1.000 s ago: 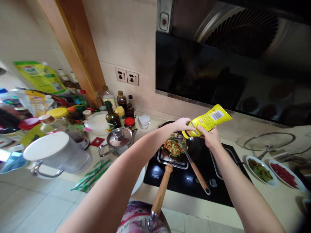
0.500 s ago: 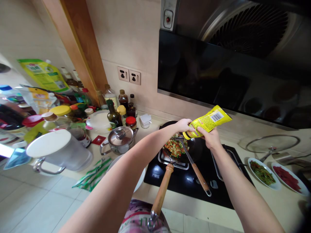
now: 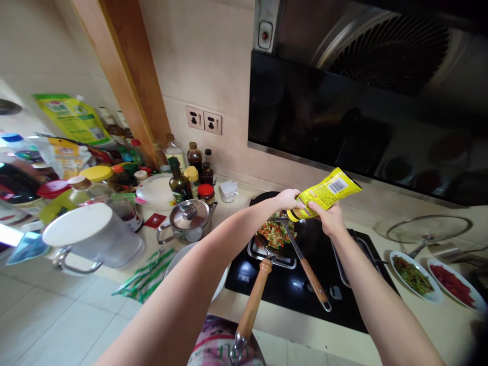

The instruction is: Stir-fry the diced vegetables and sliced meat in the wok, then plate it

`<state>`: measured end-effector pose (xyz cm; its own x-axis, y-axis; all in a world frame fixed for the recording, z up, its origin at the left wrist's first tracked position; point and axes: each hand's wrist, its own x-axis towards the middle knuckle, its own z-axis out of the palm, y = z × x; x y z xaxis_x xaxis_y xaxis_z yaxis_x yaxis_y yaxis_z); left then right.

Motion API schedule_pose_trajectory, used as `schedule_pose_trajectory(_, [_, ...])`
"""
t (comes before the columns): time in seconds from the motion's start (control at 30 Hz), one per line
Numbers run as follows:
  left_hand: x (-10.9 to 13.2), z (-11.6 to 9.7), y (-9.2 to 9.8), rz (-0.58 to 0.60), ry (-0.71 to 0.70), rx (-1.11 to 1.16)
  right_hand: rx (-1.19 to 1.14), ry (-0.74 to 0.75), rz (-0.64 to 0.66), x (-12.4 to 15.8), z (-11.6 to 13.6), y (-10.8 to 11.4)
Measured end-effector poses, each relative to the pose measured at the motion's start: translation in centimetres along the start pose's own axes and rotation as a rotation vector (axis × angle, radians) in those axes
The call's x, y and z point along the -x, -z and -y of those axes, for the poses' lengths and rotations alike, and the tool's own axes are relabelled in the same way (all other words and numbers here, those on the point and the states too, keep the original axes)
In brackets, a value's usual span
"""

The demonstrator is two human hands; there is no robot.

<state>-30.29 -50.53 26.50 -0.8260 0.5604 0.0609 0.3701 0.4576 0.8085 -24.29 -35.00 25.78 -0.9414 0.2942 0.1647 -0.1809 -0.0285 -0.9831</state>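
Both my hands grip a yellow squeeze bottle tilted with its dark cap end down over the wok. My left hand closes around the lower end near the cap. Around its middle, my right hand has fingers and thumb wrapped. Below them the black wok stands on the left burner, its wooden handle pointing toward me. Chopped red, green and pale food lies inside. A spatula with a wooden grip rests in the wok, its handle leaning across the rim. The bottle's opening is hidden.
A lidded steel pot, a large white pot and several seasoning bottles crowd the left counter. To the right are a plate of green strips, a plate of red meat and a glass lid. A range hood hangs above.
Hands and bottle are nearly in the same place; the bottle's upper end has dropped very slightly. The view has shifted a little. Wok and spatula stay put.
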Motion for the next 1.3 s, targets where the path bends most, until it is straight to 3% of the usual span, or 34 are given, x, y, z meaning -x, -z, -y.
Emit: schedule_pose_trajectory(1.3, [-0.3,1.0,-0.2,-0.007,0.042,0.018,0.041,0.040,-0.042,-0.7,-1.0,-0.6])
